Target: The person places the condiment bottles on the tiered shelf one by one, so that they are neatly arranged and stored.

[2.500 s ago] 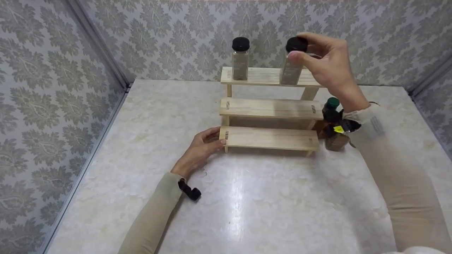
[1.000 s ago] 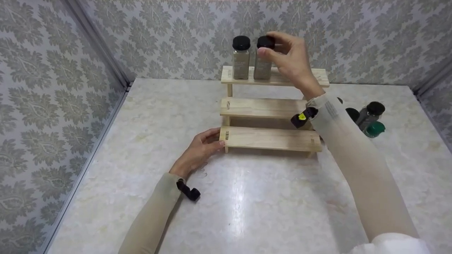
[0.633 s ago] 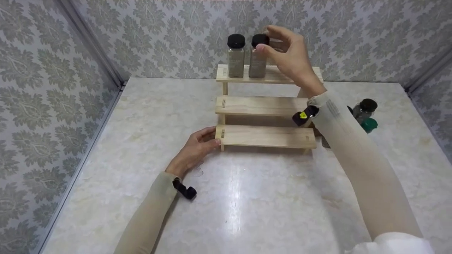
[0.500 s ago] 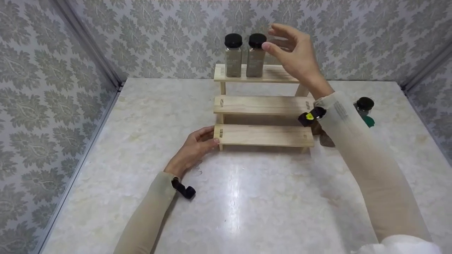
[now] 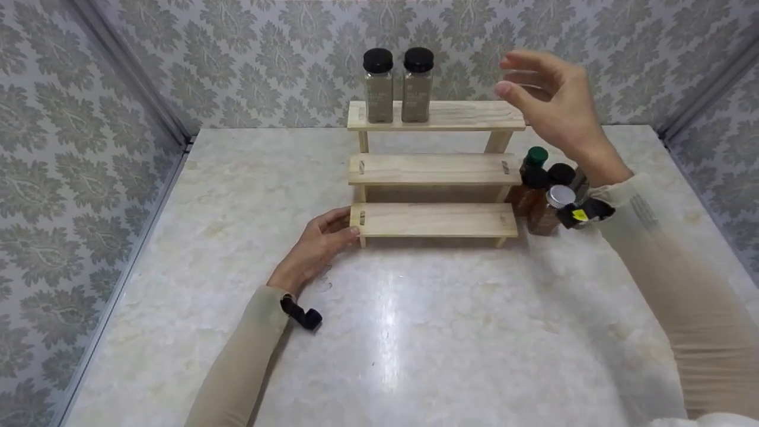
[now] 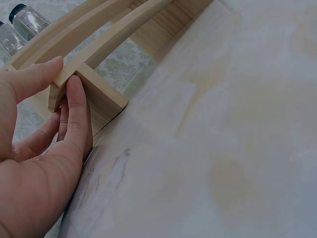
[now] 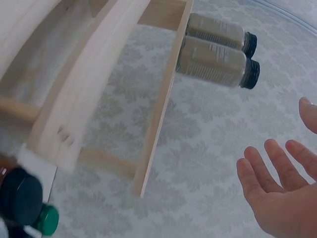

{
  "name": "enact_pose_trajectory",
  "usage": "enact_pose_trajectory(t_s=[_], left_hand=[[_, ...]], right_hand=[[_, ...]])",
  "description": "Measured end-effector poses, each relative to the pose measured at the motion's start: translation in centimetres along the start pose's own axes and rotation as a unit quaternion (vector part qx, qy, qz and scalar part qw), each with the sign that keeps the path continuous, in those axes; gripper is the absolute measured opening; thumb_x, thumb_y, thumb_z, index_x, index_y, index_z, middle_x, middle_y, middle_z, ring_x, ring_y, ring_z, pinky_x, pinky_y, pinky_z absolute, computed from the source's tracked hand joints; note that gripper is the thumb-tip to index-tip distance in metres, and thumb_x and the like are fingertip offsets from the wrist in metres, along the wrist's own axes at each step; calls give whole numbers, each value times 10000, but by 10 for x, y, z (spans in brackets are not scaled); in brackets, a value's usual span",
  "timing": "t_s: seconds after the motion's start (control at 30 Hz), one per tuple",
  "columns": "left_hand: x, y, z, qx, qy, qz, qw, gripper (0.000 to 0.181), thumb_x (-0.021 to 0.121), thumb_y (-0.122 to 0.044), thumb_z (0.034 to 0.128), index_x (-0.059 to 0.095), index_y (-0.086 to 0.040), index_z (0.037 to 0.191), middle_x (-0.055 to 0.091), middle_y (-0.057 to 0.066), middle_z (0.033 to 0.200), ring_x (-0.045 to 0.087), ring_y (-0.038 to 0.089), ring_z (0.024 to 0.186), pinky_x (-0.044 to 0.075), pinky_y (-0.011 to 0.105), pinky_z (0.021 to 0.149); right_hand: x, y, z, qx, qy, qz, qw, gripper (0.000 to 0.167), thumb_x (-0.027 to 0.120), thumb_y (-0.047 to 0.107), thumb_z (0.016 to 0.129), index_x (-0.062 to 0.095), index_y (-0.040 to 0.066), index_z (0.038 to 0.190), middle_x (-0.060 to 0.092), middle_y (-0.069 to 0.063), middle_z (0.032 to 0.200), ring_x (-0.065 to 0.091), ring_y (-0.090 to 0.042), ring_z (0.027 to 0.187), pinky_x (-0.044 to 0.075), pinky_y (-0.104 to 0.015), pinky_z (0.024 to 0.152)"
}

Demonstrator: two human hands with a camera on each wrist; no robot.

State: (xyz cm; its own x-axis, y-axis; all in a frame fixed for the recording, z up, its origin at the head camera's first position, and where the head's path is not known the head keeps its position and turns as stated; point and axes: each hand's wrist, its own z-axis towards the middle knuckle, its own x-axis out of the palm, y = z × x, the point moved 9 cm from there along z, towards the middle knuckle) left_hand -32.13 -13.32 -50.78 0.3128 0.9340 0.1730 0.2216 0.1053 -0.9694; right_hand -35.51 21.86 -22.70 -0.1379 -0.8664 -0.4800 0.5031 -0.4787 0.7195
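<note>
Head view: a black wrist camera (image 5: 593, 209) partly hides capped bottles (image 5: 535, 179) beside the pale wooden three-tier rack (image 5: 436, 169) — left hand (image 5: 314, 249) pinching its lowest board (image 5: 436, 220), right hand (image 5: 557, 107) half-spread, empty.

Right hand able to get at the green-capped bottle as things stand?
Probably yes: the right hand is empty and nearby, and the top of the green-capped bottle shows uncovered, though black-capped bottles crowd it.

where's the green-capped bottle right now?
In the head view, right of centre: the green-capped bottle is by the right end of the wooden rack's middle shelf, just behind a black-capped bottle.
</note>
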Motion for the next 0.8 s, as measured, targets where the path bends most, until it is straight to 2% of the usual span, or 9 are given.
enact_pose_trajectory(t_s=[0.13,0.33,0.6,0.8], left_hand=[[-1,0,-2,-73,-61,-53,9999,660,710,-82,1024,416,-36,1614,496,195,1571,560,283,1367,559,291,1045],[0,0,-1,-62,-34,83,9999,672,725,-106,1023,415,-43,1616,506,188,1572,561,298,1387,557,317,1080],[0,1,1,-40,-16,111,9999,669,720,-107,1020,416,-38,1612,508,181,1576,553,305,1399,547,328,1094],[0,1,1,-35,-53,177,9998,666,720,-109,1021,419,-37,1610,508,185,1573,555,308,1400,538,346,1115]], right_hand=[[-20,-15,-17,-12,-53,-169,9998,449,754,209,1021,661,120,1451,694,-89,1414,673,-139,1267,542,-255,1091],[-47,-43,-43,306,-176,-306,9989,446,762,208,1014,670,125,1443,704,-85,1397,671,-83,1239,539,-200,1056],[-71,-80,-76,747,-288,-456,9957,434,765,217,1011,684,145,1432,717,-14,1368,658,-25,1206,530,-121,996],[-87,-101,-96,939,-458,-441,9935,416,767,208,1009,699,131,1411,715,45,1340,656,-7,1197,519,-87,971]])
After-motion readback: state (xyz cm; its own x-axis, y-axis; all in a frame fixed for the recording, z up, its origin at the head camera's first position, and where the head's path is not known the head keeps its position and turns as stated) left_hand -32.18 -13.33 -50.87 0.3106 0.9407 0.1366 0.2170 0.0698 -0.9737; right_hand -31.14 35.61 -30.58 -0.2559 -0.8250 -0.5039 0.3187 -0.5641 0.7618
